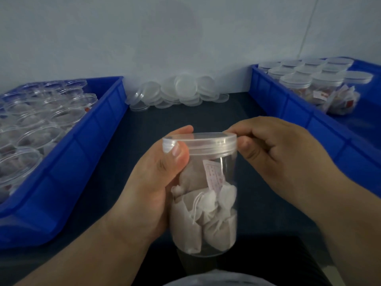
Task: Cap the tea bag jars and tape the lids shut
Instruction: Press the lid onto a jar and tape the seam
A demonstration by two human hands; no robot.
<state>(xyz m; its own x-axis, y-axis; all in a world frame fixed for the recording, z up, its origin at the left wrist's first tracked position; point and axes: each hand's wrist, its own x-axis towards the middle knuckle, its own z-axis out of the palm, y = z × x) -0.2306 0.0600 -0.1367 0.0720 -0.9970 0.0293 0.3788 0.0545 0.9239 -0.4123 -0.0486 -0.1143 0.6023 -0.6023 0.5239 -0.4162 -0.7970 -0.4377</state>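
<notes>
Closest in, the jar is held upright in the air above the person's lap, at the near edge of the table. It is clear, with tea bags piled in its lower half and a paper tag standing above them. The left hand wraps the jar's side, its grip curled round the wall with the thumb pressed on the lid at its left rim. The right hand pinches the lid's right rim between thumb and curled fingers. The lid sits level on the mouth, so capping looks nearly done. I judge this to be the seating or twisting step; I cannot tell whether clear tape is already on it. The next move calls for a firm hold on the jar while the rim is checked all round, then tape bridged from lid to wall. Further off, a blue bin on the left holds open jars. Loose lids lie heaped at the back by the wall. A blue bin on the right holds capped jars.
</notes>
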